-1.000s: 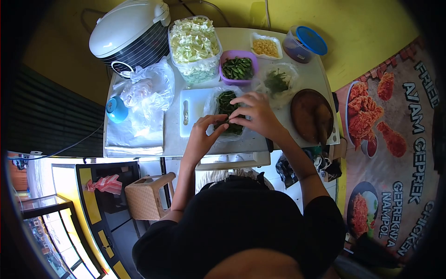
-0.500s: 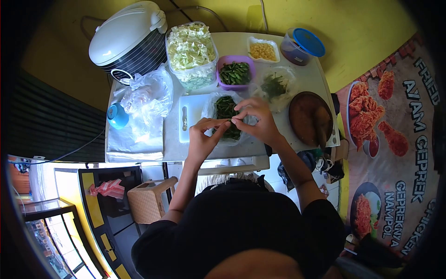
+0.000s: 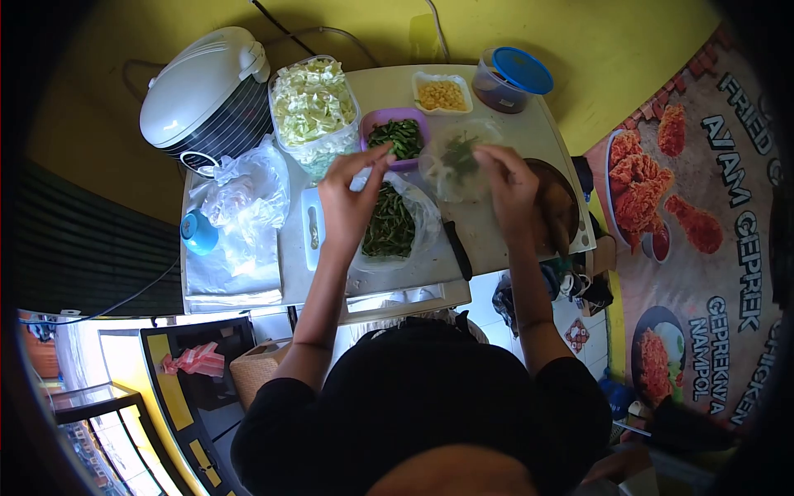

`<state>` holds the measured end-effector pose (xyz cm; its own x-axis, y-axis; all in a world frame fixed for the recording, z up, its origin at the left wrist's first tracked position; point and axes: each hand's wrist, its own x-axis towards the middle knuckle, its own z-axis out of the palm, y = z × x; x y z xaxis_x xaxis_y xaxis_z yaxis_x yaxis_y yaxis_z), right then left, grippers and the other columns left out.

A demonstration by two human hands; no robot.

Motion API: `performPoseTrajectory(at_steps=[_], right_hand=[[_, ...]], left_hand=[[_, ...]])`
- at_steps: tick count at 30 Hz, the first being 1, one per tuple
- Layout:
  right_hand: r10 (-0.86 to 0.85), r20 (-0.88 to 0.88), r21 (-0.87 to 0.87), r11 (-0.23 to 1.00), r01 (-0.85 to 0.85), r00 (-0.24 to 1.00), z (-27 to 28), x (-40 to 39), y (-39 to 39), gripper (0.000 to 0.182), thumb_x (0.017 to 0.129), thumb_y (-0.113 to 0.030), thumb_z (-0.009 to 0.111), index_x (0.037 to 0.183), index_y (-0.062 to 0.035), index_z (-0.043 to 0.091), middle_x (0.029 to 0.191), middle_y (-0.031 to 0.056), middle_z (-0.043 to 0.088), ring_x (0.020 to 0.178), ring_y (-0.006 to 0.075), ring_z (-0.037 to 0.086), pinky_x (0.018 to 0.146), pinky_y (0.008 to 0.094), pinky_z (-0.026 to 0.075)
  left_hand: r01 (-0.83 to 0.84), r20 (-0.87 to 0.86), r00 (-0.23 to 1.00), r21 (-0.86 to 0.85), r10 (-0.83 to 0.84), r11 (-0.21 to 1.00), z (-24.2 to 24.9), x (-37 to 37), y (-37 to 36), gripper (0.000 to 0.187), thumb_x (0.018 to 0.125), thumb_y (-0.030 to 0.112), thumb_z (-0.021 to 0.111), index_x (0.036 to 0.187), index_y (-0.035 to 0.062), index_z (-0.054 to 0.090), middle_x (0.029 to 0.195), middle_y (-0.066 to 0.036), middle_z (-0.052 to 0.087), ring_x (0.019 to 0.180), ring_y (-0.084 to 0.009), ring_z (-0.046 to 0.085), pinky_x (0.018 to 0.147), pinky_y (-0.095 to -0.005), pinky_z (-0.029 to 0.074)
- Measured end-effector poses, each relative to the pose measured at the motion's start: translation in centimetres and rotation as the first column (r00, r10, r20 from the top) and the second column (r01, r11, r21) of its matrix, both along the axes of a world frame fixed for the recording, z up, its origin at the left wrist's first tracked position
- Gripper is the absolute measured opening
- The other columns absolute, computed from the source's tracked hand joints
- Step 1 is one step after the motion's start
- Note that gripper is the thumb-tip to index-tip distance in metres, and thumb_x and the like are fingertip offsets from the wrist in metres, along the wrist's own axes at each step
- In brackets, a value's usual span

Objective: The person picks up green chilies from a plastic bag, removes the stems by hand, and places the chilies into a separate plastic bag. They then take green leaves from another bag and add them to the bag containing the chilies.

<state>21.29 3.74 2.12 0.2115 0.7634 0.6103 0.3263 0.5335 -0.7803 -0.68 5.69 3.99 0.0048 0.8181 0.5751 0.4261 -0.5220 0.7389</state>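
Observation:
My left hand point(image 3: 346, 194) hovers at the near left edge of a purple tub point(image 3: 394, 116) of green chillies point(image 3: 403, 136). Its thumb and fingertips come together, and whatever they pinch is too small to name. Over a clear plastic bag point(image 3: 442, 183) with thin green stems point(image 3: 460, 154) in it, my right hand point(image 3: 510, 183) has its fingers bunched. What they hold, if anything, is hidden. Between my forearms, an open plastic bag point(image 3: 426, 223) holds many more green chillies point(image 3: 389, 223).
Behind stand a rice cooker point(image 3: 203, 95), a container of chopped cabbage point(image 3: 314, 103), a tray of yellow pieces point(image 3: 442, 95) and a blue-lidded tub point(image 3: 504, 87). A knife point(image 3: 457, 250), a white cutting board point(image 3: 313, 217) and a stone mortar point(image 3: 552, 186) lie nearer. A blue cup point(image 3: 198, 233) is left.
My hands were together over the near chilli bag. They have parted: the left went up toward the purple tub, the right moved right over the stem bag. The view has shifted slightly.

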Motion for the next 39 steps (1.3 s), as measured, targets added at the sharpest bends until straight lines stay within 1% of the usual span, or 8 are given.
performPoseTrajectory(at_steps=[4, 5, 12, 15, 17, 19, 23, 39], right_hand=[[-0.054, 0.093, -0.026, 0.998, 0.057, 0.994, 0.9, 2.3, 1.1, 0.014, 0.085, -0.005, 0.065, 0.098, -0.0014, 0.069, 0.09, 0.0045, 0.068, 0.072, 0.0075, 0.055, 0.064, 0.0205, 0.041], [-0.062, 0.097, -0.018, 0.998, 0.064, 0.993, 0.8, 2.6, 1.2, 0.014, 0.085, -0.005, 0.065, 0.098, -0.0014, 0.069, 0.09, 0.0045, 0.068, 0.072, 0.0075, 0.055, 0.064, 0.0205, 0.041], [0.086, -0.158, -0.165, 0.98, -0.112, 0.984, 0.1, 2.1, 0.7, 0.02, 0.088, -0.006, 0.063, 0.105, 0.0033, 0.066, 0.092, 0.0069, 0.068, 0.08, 0.009, 0.061, 0.073, 0.0212, 0.048], [0.169, -0.291, -0.243, 0.939, -0.244, 0.942, 0.6, 1.0, 0.0, 0.021, 0.088, -0.005, 0.063, 0.106, 0.0056, 0.065, 0.093, 0.0077, 0.067, 0.082, 0.01, 0.061, 0.076, 0.022, 0.049], [0.203, -0.33, -0.298, 0.905, -0.305, 0.922, 0.6, 0.0, -0.6, 0.021, 0.088, -0.005, 0.063, 0.106, 0.0062, 0.064, 0.093, 0.0078, 0.067, 0.083, 0.0102, 0.061, 0.076, 0.0223, 0.049], [0.243, -0.389, -0.287, 0.885, -0.368, 0.889, 0.4, -0.5, -0.9, 0.021, 0.087, -0.004, 0.064, 0.106, 0.0057, 0.065, 0.095, 0.0071, 0.066, 0.085, 0.0096, 0.061, 0.078, 0.0223, 0.049], [0.266, -0.327, -0.267, 0.894, -0.359, 0.907, 0.6, -0.5, -1.5, 0.02, 0.087, -0.004, 0.065, 0.104, 0.0049, 0.065, 0.095, 0.0066, 0.065, 0.087, 0.0094, 0.06, 0.079, 0.0221, 0.048], [0.394, -0.078, -0.311, 0.863, -0.398, 0.916, -1.4, -0.2, -2.1, 0.018, 0.077, -0.001, 0.073, 0.096, -0.0003, 0.071, 0.099, 0.0097, 0.067, 0.083, 0.0102, 0.058, 0.07, 0.0216, 0.041]], left_hand=[[0.02, -0.023, 1.0, 0.057, -0.018, 0.998, 0.3, 1.1, 3.7, 0.018, 0.08, 0.01, 0.07, 0.098, 0.0064, 0.072, 0.091, -0.011, 0.07, 0.081, -0.0244, 0.063, 0.075, -0.0318, 0.048], [0.006, -0.047, 0.999, 0.096, -0.001, 0.995, 0.2, 1.3, 4.2, 0.017, 0.082, 0.01, 0.07, 0.097, 0.0047, 0.072, 0.085, -0.009, 0.07, 0.078, -0.0189, 0.062, 0.075, -0.029, 0.049], [0.025, -0.033, 0.999, 0.056, -0.023, 0.998, -1.2, 2.0, 4.5, 0.027, 0.08, 0.015, 0.071, 0.105, 0.0064, 0.069, 0.096, -0.012, 0.069, 0.088, -0.0242, 0.064, 0.079, -0.0323, 0.049], [0.174, 0.013, 0.985, -0.122, -0.174, 0.977, -0.6, 2.9, 2.4, 0.03, 0.081, 0.019, 0.071, 0.107, 0.0051, 0.068, 0.098, -0.013, 0.068, 0.092, -0.0216, 0.064, 0.08, -0.0323, 0.049], [0.469, 0.059, 0.878, -0.314, -0.475, 0.826, -0.1, 3.6, 0.6, 0.024, 0.085, 0.02, 0.068, 0.102, 0.0029, 0.068, 0.092, -0.012, 0.069, 0.086, -0.0194, 0.065, 0.076, -0.0307, 0.05], [0.506, 0.103, 0.858, -0.333, -0.503, 0.795, -0.9, 4.0, -0.2, 0.022, 0.086, 0.019, 0.067, 0.1, 0.0021, 0.068, 0.088, -0.012, 0.069, 0.08, -0.0189, 0.065, 0.072, -0.0301, 0.05], [0.506, 0.067, 0.856, -0.312, -0.513, 0.804, -1.3, 3.2, -0.7, 0.018, 0.088, 0.016, 0.064, 0.096, 0.0004, 0.068, 0.077, -0.012, 0.067, 0.067, -0.0182, 0.063, 0.063, -0.0301, 0.048], [0.525, -0.121, 0.814, -0.264, -0.568, 0.809, -0.4, 0.9, -1.3, 0.015, 0.085, 0.009, 0.063, 0.099, 0.0031, 0.068, 0.084, -0.015, 0.064, 0.074, -0.0304, 0.062, 0.068, -0.0352, 0.048]])
